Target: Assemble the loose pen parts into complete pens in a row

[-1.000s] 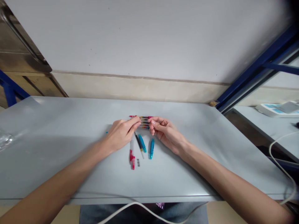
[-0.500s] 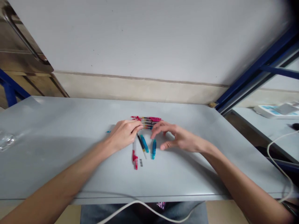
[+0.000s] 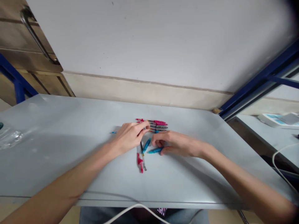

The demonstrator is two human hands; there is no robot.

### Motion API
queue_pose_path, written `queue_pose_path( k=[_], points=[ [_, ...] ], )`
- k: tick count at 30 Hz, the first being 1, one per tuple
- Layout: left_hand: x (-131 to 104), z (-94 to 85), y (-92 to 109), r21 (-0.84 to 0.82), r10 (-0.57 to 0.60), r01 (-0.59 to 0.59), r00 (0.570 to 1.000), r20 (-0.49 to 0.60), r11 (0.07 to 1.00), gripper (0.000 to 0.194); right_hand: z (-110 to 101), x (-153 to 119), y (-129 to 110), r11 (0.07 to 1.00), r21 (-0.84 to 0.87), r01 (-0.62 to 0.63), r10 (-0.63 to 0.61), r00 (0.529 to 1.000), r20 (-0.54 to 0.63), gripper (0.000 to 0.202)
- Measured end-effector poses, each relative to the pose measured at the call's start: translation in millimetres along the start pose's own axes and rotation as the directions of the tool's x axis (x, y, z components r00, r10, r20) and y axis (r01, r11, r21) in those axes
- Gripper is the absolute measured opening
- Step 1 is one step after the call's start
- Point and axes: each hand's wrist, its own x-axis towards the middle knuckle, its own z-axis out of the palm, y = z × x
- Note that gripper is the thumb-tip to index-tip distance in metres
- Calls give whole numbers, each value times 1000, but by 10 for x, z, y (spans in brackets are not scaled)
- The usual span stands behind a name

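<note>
Fingers pinched, my left hand (image 3: 130, 135) is at the left end of a row of pens (image 3: 160, 123); what it holds is too small to make out. My right hand (image 3: 174, 143) is curled just right of it, its thumb at one end of a blue pen part (image 3: 154, 151); whether it grips the part is unclear. Another blue part (image 3: 146, 145) lies slanted between the hands. Nearer me are a red-clipped clear pen barrel (image 3: 140, 163) and a thin dark refill (image 3: 141, 147). A small blue tip (image 3: 114, 132) shows left of my left hand.
The pens lie on a grey table (image 3: 58, 161) against a wall. Clear plastic (image 3: 10, 137) sits at the far left. A white cable (image 3: 137, 206) loops past the front edge. Blue frame bars (image 3: 261, 74) and a white device (image 3: 277, 120) stand at the right.
My right hand has closed its fingers and come down to the blue parts, which have turned to new angles. My left hand stays pinched by the pens. The view has shifted slightly.
</note>
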Motion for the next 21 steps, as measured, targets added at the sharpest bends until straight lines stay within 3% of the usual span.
queue_pose_path(
  k=[3,5,7,9,14,18,21],
  points=[
    [-1,8,-2,-38,17,-17,1000,7,999,18,-118,-31,61,988,156,-17,21,999,-28,36],
    [-1,18,3,-70,35,-34,999,14,997,18,-119,-35,119,951,308,11,49,981,-188,35],
    [-4,33,10,-102,54,-52,998,18,993,17,-27,-17,160,886,458,75,107,927,-358,34],
    [-10,50,19,-132,67,-63,997,23,989,15,121,14,171,817,560,138,156,882,-445,33],
    [-32,46,51,-168,50,-42,998,41,985,12,368,71,133,733,654,188,201,858,-472,45],
    [-47,13,86,-167,36,-29,999,37,986,10,368,78,127,701,681,212,293,786,-545,45],
    [-57,8,96,-157,57,-49,997,46,986,9,360,78,137,674,704,224,326,765,-555,44]
  ],
)
